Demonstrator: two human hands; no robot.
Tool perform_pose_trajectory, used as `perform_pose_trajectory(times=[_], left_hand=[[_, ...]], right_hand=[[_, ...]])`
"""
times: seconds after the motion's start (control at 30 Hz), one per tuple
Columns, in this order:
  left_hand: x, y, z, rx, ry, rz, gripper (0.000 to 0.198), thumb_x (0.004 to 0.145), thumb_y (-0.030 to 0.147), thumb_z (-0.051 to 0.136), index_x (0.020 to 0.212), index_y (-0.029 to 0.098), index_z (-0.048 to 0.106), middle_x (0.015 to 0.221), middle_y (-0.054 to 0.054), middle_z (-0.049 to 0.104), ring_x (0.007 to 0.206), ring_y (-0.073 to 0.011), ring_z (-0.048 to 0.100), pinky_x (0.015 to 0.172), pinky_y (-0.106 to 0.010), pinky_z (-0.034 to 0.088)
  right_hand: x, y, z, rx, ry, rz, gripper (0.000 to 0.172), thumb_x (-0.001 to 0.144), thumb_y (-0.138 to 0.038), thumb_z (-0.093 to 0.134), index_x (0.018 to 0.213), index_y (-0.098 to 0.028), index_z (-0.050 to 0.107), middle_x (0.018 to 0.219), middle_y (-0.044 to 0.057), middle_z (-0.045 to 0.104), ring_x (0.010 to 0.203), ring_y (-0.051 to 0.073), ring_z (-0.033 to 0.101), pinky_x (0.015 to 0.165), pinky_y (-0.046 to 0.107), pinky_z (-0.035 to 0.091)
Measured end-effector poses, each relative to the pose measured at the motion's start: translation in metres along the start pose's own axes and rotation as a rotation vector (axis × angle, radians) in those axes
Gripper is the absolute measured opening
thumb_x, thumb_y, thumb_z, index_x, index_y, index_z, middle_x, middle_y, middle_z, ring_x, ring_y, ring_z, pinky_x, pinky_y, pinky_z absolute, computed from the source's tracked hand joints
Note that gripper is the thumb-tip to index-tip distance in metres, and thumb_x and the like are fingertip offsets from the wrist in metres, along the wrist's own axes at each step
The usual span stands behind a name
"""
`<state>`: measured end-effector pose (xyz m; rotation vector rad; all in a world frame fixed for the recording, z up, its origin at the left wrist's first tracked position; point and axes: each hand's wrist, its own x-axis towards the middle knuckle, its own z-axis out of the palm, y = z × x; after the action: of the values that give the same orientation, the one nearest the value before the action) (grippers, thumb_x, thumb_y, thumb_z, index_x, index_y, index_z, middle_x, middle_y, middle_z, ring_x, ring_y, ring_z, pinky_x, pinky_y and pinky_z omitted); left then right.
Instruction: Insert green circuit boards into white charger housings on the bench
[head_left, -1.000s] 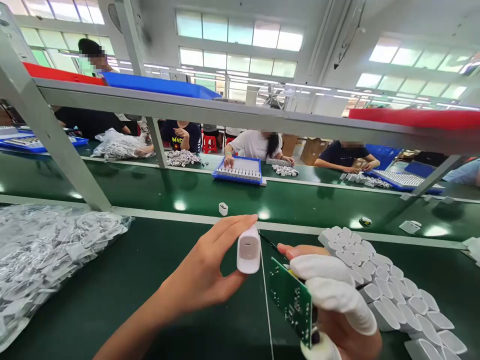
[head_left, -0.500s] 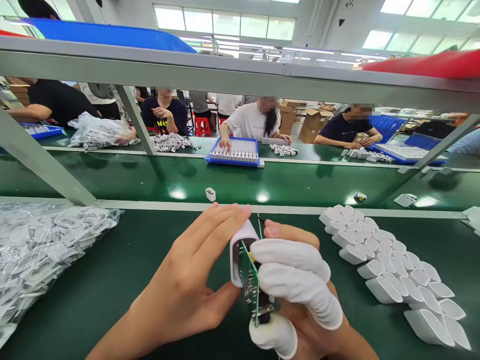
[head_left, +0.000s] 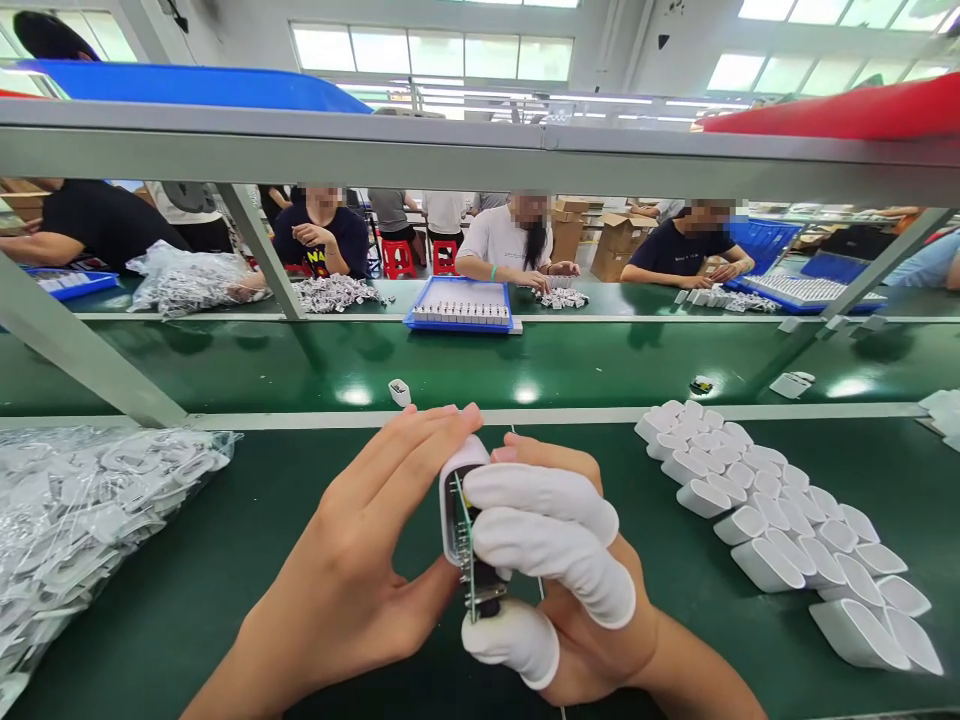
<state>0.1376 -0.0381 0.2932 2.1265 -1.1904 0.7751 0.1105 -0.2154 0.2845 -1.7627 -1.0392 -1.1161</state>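
My left hand (head_left: 375, 540) is closed around a white plastic housing (head_left: 452, 530), whose open end faces right and toward me. With white finger cots on several fingers, my right hand (head_left: 562, 560) pinches a green circuit board (head_left: 466, 560) along its edges. The board stands upright, its upper end inside the housing's mouth and its lower end sticking out. Dark components show on its right side, partly hidden by my fingers. A thin wire runs by my right hand.
Rows of white housings (head_left: 772, 530) stand on the green table at right. A clear bag of white parts (head_left: 90, 530) lies at left. Beyond the table edge, a green belt (head_left: 480, 360) carries a few loose parts. A metal frame (head_left: 480, 155) crosses above; several co-workers sit opposite.
Both hands have shifted slightly left with the housing and board. The board appears a little deeper in the housing. Across the belt, a co-worker's hand has moved from the blue tray to a parts pile.
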Motion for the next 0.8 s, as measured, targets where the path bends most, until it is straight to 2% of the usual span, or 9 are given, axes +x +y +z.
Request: perform_pose_trajectory(times=[0.13, 0.23, 0.33, 0.4, 0.47, 0.53, 0.57, 0.63, 0.8], left_hand=[[0.0, -0.001, 0.0, -0.017, 0.004, 0.008, 0.069, 0.078, 0.011, 0.059, 0.144, 0.016, 0.04, 0.139, -0.008, 0.057, 0.129, -0.0221, 0.052, 0.117, -0.034, 0.038], [0.001, -0.002, 0.002, -0.012, 0.023, 0.042, 0.065, 0.08, 0.013, 0.057, 0.143, 0.012, 0.04, 0.138, -0.01, 0.057, 0.13, -0.0211, 0.051, 0.117, -0.032, 0.037], [0.004, -0.008, 0.008, 0.057, 0.064, 0.04, 0.057, 0.082, 0.009, 0.055, 0.138, 0.01, 0.044, 0.134, -0.011, 0.059, 0.129, -0.019, 0.052, 0.117, -0.031, 0.036], [0.006, -0.013, 0.014, 0.106, 0.097, 0.024, 0.05, 0.083, 0.009, 0.056, 0.133, 0.009, 0.048, 0.128, -0.012, 0.062, 0.128, -0.0204, 0.052, 0.115, -0.033, 0.038], [0.007, -0.017, 0.021, 0.141, 0.124, 0.024, 0.045, 0.086, 0.012, 0.058, 0.13, 0.008, 0.049, 0.125, -0.014, 0.063, 0.129, -0.0241, 0.051, 0.114, -0.038, 0.039], [0.008, -0.017, 0.027, 0.166, 0.146, 0.031, 0.044, 0.087, 0.012, 0.057, 0.129, 0.006, 0.049, 0.125, -0.014, 0.063, 0.131, -0.0276, 0.048, 0.114, -0.043, 0.039], [0.008, -0.017, 0.03, 0.178, 0.161, 0.037, 0.044, 0.087, 0.011, 0.056, 0.13, 0.005, 0.048, 0.125, -0.014, 0.063, 0.131, -0.0285, 0.047, 0.114, -0.044, 0.039], [0.008, -0.013, 0.034, 0.199, 0.185, 0.041, 0.045, 0.087, 0.012, 0.056, 0.131, 0.005, 0.047, 0.124, -0.014, 0.063, 0.13, -0.0294, 0.047, 0.114, -0.047, 0.039], [0.007, -0.005, 0.04, 0.259, 0.175, 0.023, 0.047, 0.09, 0.018, 0.055, 0.135, 0.008, 0.045, 0.124, -0.012, 0.063, 0.127, -0.0291, 0.05, 0.113, -0.048, 0.041]], right_hand=[[-0.001, 0.002, 0.002, 0.074, 0.01, 0.03, 0.023, 0.097, -0.031, 0.057, 0.115, -0.015, 0.057, 0.114, 0.011, 0.066, 0.112, 0.021, 0.061, 0.105, 0.037, 0.049], [0.0, 0.006, 0.004, 0.116, 0.019, 0.07, 0.025, 0.094, -0.026, 0.063, 0.115, -0.015, 0.058, 0.113, 0.011, 0.065, 0.113, 0.022, 0.059, 0.106, 0.036, 0.048], [-0.002, 0.011, 0.006, 0.157, -0.023, 0.137, 0.028, 0.089, -0.019, 0.066, 0.116, -0.019, 0.058, 0.125, 0.01, 0.06, 0.123, 0.022, 0.051, 0.112, 0.038, 0.04], [-0.005, 0.013, 0.005, 0.244, -0.047, 0.291, 0.037, 0.089, -0.019, 0.065, 0.123, -0.026, 0.055, 0.14, 0.007, 0.05, 0.134, 0.023, 0.043, 0.116, 0.041, 0.035], [-0.008, 0.016, 0.003, 0.431, -0.07, 0.558, 0.049, 0.091, -0.023, 0.064, 0.135, -0.035, 0.047, 0.15, 0.003, 0.04, 0.139, 0.022, 0.038, 0.117, 0.042, 0.034], [-0.011, 0.019, -0.001, 0.69, -0.12, 0.799, 0.056, 0.092, -0.033, 0.066, 0.141, -0.041, 0.041, 0.151, 0.001, 0.041, 0.138, 0.022, 0.04, 0.114, 0.042, 0.039], [-0.013, 0.02, -0.003, 0.797, -0.145, 0.874, 0.056, 0.091, -0.038, 0.068, 0.141, -0.041, 0.042, 0.15, 0.001, 0.044, 0.137, 0.023, 0.043, 0.111, 0.041, 0.042], [-0.015, 0.025, -0.004, 0.897, -0.145, 0.932, 0.054, 0.087, -0.046, 0.071, 0.136, -0.04, 0.05, 0.145, 0.002, 0.05, 0.133, 0.025, 0.047, 0.107, 0.04, 0.047], [-0.022, 0.036, 0.002, 0.773, -0.041, 0.976, 0.045, 0.083, -0.047, 0.075, 0.124, -0.037, 0.06, 0.131, 0.004, 0.063, 0.119, 0.025, 0.06, 0.102, 0.035, 0.051]])
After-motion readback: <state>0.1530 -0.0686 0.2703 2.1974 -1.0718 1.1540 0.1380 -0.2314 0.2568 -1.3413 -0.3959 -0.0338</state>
